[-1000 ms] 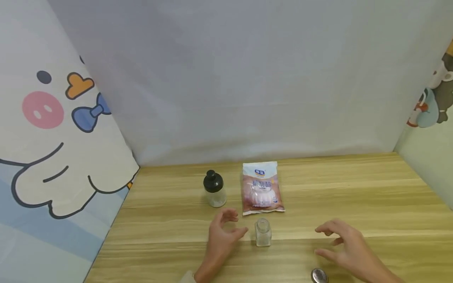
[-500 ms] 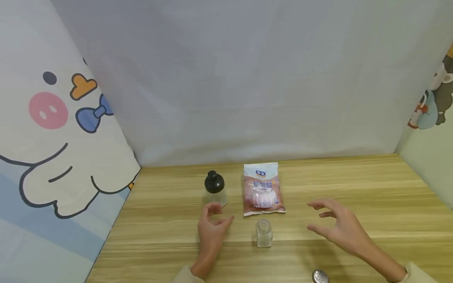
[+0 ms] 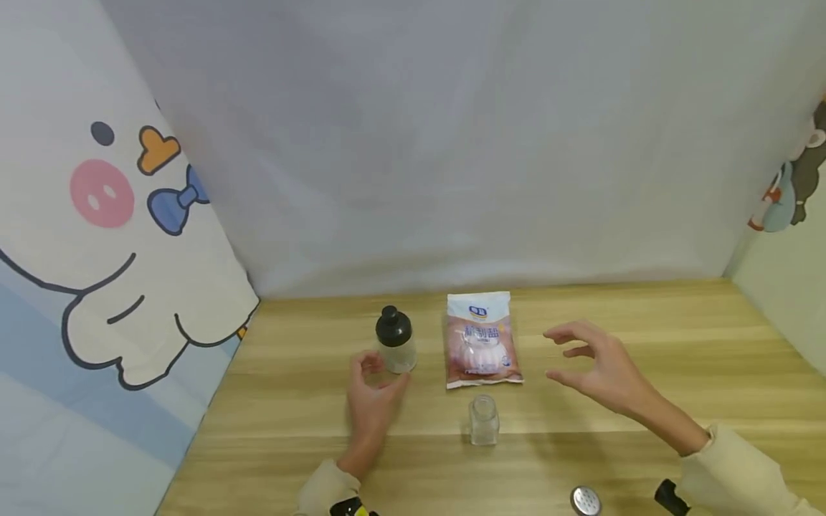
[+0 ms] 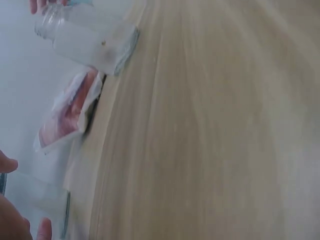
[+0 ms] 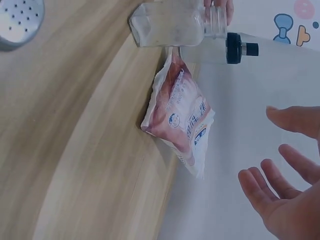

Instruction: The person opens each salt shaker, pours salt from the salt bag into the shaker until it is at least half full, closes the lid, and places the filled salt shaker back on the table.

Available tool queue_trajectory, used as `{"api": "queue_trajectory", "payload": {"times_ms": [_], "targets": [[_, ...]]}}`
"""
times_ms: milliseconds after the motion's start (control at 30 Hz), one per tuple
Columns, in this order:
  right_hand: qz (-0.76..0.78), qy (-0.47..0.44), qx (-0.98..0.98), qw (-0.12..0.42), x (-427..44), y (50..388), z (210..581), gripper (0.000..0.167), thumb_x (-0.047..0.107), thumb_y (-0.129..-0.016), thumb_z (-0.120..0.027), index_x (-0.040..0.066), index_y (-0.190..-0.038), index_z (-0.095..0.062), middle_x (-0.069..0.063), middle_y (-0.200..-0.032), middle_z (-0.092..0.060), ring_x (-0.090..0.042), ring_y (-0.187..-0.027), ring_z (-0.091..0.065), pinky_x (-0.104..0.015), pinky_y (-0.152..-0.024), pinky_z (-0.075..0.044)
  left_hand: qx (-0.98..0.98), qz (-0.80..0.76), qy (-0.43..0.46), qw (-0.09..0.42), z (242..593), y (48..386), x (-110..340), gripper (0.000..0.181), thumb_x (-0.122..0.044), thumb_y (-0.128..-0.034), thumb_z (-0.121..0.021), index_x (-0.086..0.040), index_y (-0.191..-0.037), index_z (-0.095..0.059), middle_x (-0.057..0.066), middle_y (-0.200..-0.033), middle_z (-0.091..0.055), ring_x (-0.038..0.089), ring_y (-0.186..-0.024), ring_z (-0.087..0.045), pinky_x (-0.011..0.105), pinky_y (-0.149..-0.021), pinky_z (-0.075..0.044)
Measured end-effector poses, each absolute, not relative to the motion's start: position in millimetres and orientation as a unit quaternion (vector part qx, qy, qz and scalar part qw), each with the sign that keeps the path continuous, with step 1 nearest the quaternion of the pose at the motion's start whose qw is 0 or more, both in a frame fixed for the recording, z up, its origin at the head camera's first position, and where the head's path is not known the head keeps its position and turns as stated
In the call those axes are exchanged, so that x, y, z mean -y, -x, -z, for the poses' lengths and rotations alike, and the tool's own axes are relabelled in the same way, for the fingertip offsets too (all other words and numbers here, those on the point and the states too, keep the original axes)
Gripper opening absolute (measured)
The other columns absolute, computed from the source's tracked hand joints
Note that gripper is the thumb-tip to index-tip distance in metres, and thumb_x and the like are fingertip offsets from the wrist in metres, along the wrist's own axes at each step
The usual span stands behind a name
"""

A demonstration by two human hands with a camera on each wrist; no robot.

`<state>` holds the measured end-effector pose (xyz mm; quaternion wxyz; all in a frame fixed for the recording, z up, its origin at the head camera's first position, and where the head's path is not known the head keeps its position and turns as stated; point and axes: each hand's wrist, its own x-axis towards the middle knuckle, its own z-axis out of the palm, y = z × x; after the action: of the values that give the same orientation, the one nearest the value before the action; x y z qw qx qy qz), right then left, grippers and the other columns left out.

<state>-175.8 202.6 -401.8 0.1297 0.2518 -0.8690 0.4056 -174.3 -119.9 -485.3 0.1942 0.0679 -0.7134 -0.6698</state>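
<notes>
My left hand [image 3: 373,403] is at the near left side of a clear jar [image 3: 401,357] with a black knobbed lid [image 3: 393,331]. Its thumb and fingers are spread about the jar's lower part; whether they touch it I cannot tell. My right hand [image 3: 603,365] hovers with nothing in it, thumb and fingers apart, to the right of a white and reddish-brown packet [image 3: 482,344]. Nearer me stands a small lidless square glass bottle [image 3: 484,423], also large in the right wrist view. A perforated metal cap [image 3: 586,501] lies at the near edge of view.
The wooden table [image 3: 645,315] meets a pale grey backdrop [image 3: 452,143] behind the packet. A cartoon-printed cloth [image 3: 181,308] borders the left side, and another printed panel [image 3: 781,287] the right.
My left hand has moved left and away from the glass bottle to the black-lidded jar. My right hand has risen up and left, away from the metal cap. The objects stay put.
</notes>
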Motion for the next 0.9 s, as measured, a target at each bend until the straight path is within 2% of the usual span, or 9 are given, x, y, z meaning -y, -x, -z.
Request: {"api": "queue_trajectory", "payload": {"times_ms": [33,267,400,600,700,800,900], "targets": [[-0.409,-0.254,0.867,0.129,-201,179,400,0.047,0.002,-0.071,-0.081,0.006,-0.113,-0.061,-0.006,-0.110,-0.061,-0.021,-0.098,-0.056,-0.030,-0.077,-0.057,0.713,0.670,-0.066,0.196,489,179,123,0.055,0.005,-0.0679,-0.078,0.002,-0.114,-0.048,0.023,-0.111,-0.053,0.036,-0.105,-0.050,0.033,-0.076,-0.054],[-0.443,-0.256,0.854,0.094,-188,198,393,0.046,0.004,-0.074,-0.080,0.000,-0.115,-0.060,-0.014,-0.113,-0.059,-0.030,-0.101,-0.055,-0.035,-0.080,-0.057,0.714,0.670,-0.050,0.198,502,196,137,0.067,0.000,-0.0654,-0.083,-0.002,-0.120,-0.046,0.015,-0.114,-0.051,0.029,-0.103,-0.052,0.047,-0.082,-0.053],[-0.467,-0.247,0.846,0.066,-179,213,393,0.047,0.004,-0.074,-0.080,0.000,-0.117,-0.059,-0.015,-0.112,-0.059,-0.033,-0.104,-0.055,-0.036,-0.082,-0.056,0.725,0.661,-0.054,0.184,500,199,139,0.070,-0.002,-0.0645,-0.085,-0.004,-0.122,-0.046,0.013,-0.119,-0.052,0.029,-0.107,-0.052,0.046,-0.087,-0.052],[-0.482,-0.261,0.835,0.044,-161,232,391,0.047,0.007,-0.073,-0.081,0.000,-0.116,-0.060,-0.014,-0.114,-0.058,-0.033,-0.105,-0.055,-0.034,-0.083,-0.056,0.741,0.647,-0.033,0.175,485,198,133,0.069,0.003,-0.0650,-0.083,0.000,-0.123,-0.046,0.018,-0.119,-0.052,0.038,-0.112,-0.049,0.054,-0.091,-0.048],[-0.482,-0.268,0.834,0.027,-152,240,389,0.049,0.008,-0.073,-0.081,0.001,-0.116,-0.060,-0.015,-0.116,-0.057,-0.032,-0.105,-0.055,-0.038,-0.084,-0.055,0.734,0.656,-0.015,0.172,479,197,131,0.068,0.006,-0.0656,-0.081,0.004,-0.122,-0.044,0.022,-0.119,-0.050,0.043,-0.112,-0.047,0.058,-0.091,-0.047],[-0.483,-0.271,0.833,0.007,-142,247,390,0.049,0.010,-0.073,-0.081,0.002,-0.116,-0.060,-0.016,-0.117,-0.057,-0.034,-0.105,-0.055,-0.041,-0.085,-0.055,0.738,0.652,-0.008,0.176,487,205,132,0.068,0.004,-0.0655,-0.082,0.001,-0.121,-0.044,0.020,-0.118,-0.050,0.039,-0.111,-0.048,0.054,-0.089,-0.049],[-0.496,-0.278,0.823,-0.009,-132,255,390,0.049,0.007,-0.072,-0.081,0.000,-0.116,-0.060,-0.020,-0.117,-0.057,-0.038,-0.105,-0.055,-0.045,-0.085,-0.055,0.745,0.642,-0.009,0.180,498,214,135,0.068,-0.002,-0.0660,-0.084,-0.003,-0.120,-0.044,0.014,-0.116,-0.052,0.030,-0.109,-0.049,0.046,-0.087,-0.051]]}}
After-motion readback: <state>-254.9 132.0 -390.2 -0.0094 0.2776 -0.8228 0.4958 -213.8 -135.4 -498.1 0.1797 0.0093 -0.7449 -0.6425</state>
